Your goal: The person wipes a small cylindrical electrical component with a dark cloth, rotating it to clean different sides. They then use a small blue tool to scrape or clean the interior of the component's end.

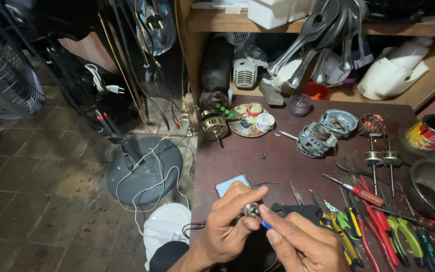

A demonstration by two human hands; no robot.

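Note:
My left hand (227, 224) pinches a small round metal part (251, 209) between thumb and fingers, low over the dark workbench (278, 161). My right hand (300, 242) meets it from the right, fingers closed on a small blue-tipped tool (266, 225) that touches the part. A phone (230, 184) lies flat just behind my left hand.
Pliers and screwdrivers with red, yellow and green handles (373, 226) lie at right. Motor housings (317, 138), two rotor shafts (381, 160), a motor (213, 126), a patterned plate (247, 121) and a tin (431, 132) sit further back. A fan base (144, 168) and cables stand on the floor at left.

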